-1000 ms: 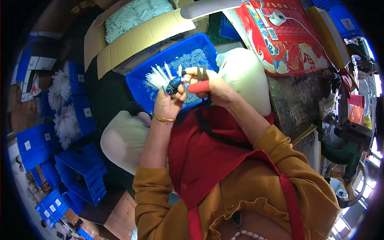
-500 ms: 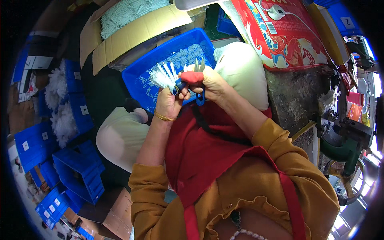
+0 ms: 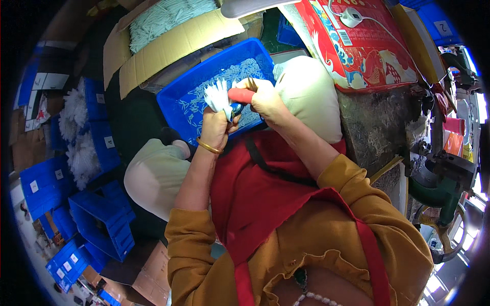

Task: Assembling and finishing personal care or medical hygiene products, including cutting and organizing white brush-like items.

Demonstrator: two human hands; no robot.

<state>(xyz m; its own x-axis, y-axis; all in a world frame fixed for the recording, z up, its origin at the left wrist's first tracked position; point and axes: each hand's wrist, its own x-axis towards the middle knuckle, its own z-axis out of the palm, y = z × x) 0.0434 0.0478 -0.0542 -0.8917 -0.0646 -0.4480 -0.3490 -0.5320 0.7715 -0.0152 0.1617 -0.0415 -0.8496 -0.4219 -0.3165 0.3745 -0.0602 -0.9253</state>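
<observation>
My left hand (image 3: pixel 216 128), with a gold bangle at the wrist, grips a small bundle of white strips (image 3: pixel 217 96) that fans upward above the fist. My right hand (image 3: pixel 265 100) is pressed against it from the right. It holds blue-handled scissors (image 3: pixel 236 109), and one of its fingers wears a red cover (image 3: pixel 241 95) that touches the bundle. Both hands hover over a blue plastic bin (image 3: pixel 171 113) strewn with loose white strips. The scissor blades are hidden between the hands.
Stuffed white sacks lie right (image 3: pixel 312 92) and left (image 3: pixel 153 174) of my red apron. A cardboard box (image 3: pixel 171 47) of white pieces stands behind the bin, and a red printed box (image 3: pixel 370 48) sits at the upper right. Blue crates (image 3: pixel 97 224) are stacked on the left; a green machine (image 3: pixel 434 189) is on the right.
The white bundle has turned more upright in my left hand. My right hand with the scissors has closed in from the right against the bundle.
</observation>
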